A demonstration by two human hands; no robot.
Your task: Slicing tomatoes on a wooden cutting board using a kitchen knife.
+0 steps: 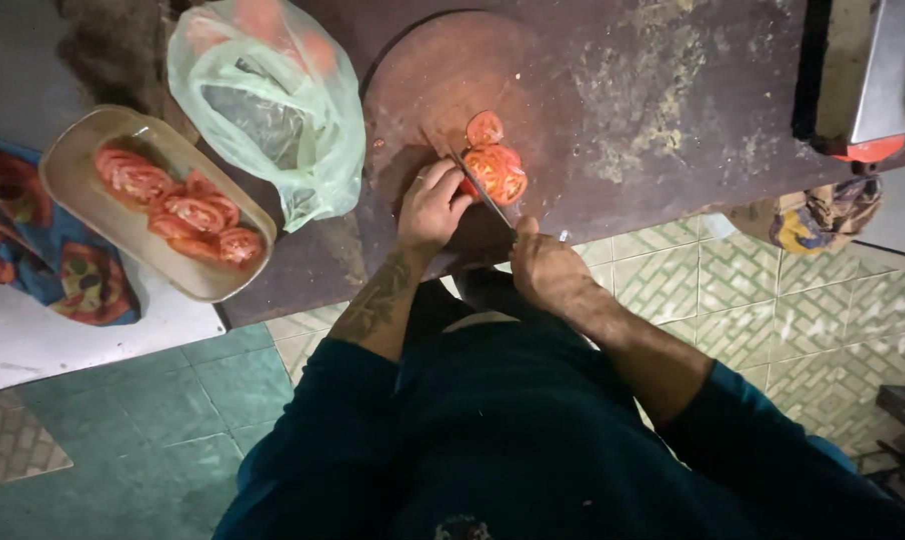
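left hand [431, 205] steadies one tomato [495, 170] — right hand [548, 270] grips one knife [473, 180].

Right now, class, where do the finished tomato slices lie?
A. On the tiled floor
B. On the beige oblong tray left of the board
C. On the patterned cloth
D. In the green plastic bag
B: the tomato slices lie in a row on the beige oblong tray, beside the green plastic bag.

Red sliced tomato [495, 165] lies on a round reddish-brown wooden board [443, 80]. More red slices fill the beige oblong plastic tray [73, 170]. The thin plastic bag [273, 110] is pale green. The dark brown desk [653, 110] shows yellowish speckles; the floor tiles [773, 290] are green-patterned.
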